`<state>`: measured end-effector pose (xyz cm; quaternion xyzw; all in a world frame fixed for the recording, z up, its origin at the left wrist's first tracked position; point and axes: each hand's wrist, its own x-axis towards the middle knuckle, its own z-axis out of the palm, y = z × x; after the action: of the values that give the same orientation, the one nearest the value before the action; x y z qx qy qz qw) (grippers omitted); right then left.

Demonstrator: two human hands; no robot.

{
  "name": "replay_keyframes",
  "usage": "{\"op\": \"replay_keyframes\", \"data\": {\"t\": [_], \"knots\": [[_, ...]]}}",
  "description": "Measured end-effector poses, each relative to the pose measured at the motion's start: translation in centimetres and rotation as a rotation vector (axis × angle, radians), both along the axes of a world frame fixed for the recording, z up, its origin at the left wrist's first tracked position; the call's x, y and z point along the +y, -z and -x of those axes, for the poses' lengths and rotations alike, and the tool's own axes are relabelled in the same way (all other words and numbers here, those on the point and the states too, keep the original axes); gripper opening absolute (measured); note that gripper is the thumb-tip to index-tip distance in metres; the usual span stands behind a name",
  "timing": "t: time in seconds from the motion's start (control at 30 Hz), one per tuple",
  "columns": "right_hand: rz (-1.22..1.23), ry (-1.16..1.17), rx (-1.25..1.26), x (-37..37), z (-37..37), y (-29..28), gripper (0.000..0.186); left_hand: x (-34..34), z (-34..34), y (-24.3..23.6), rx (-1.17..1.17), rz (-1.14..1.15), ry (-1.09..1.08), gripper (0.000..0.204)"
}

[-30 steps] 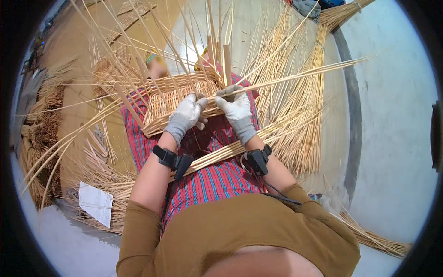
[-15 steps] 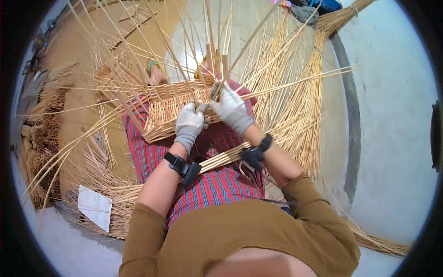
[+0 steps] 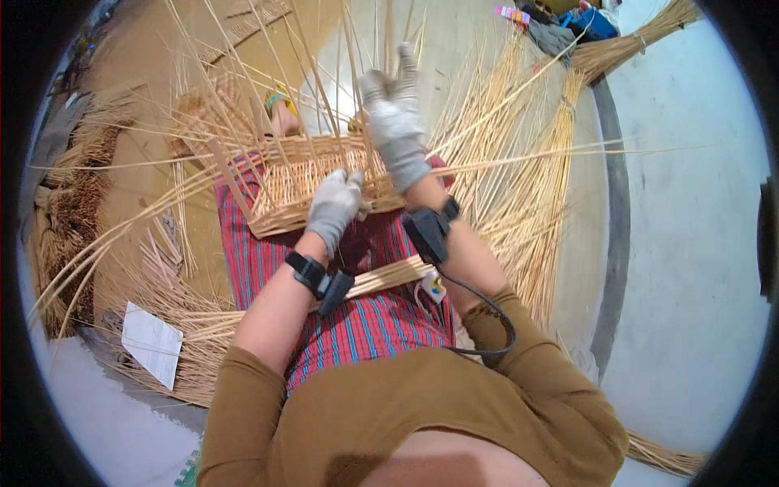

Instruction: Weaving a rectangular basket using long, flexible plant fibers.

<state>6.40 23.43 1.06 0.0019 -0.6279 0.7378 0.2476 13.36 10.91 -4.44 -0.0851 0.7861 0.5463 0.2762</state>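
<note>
Likely weaving: left hand [image 3: 335,201] pinching basket rim [image 3: 280,221], near side; right hand [image 3: 395,109] blurred, can't tell grip. Next move calls for steady rim.

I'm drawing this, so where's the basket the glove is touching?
In the head view, the basket is upper-left of centre, over the red striped cloth, with the left hand at its near side.

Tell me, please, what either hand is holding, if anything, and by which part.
The left hand holds the woven basket by its near rim. The right hand is blurred; whether it grips anything cannot be told.
</note>
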Motion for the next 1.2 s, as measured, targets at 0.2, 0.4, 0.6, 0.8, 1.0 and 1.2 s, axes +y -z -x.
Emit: {"op": "replay_keyframes", "data": {"t": [0.2, 0.4, 0.6, 0.8, 1.0, 1.2], "knots": [[0.241, 0.272, -0.369, 8.8, -12.7, 1.7, 0.024, 0.4, 0.7, -0.6, -0.139, -0.147, -0.028, 0.029], [-0.905, -0.56, -0.489, 5.6, -18.7, 0.9, 0.026, -6.6, -2.7, -2.3, 0.44, -0.196, 0.126, 0.055], [-1.092, -0.796, -0.696, 2.8, -17.8, 1.9, 0.031, -17.7, -6.4, -5.2, 0.392, -0.081, 0.242, 0.027], [-1.03, -0.377, -0.379, 4.5, -15.4, 1.1, 0.018, -23.3, -7.5, -4.1, 0.642, 0.383, 0.472, 0.025], [-0.524, -0.019, -0.539, -1.4, -16.0, -1.0, 0.017, -23.2, -6.5, -4.0, 0.685, 0.687, 0.019, 0.024], [0.127, -0.509, -0.252, -4.2, -15.0, -2.6, 0.012, -19.4, -6.2, -3.2, 1.016, 0.281, 0.301, 0.024]]}}
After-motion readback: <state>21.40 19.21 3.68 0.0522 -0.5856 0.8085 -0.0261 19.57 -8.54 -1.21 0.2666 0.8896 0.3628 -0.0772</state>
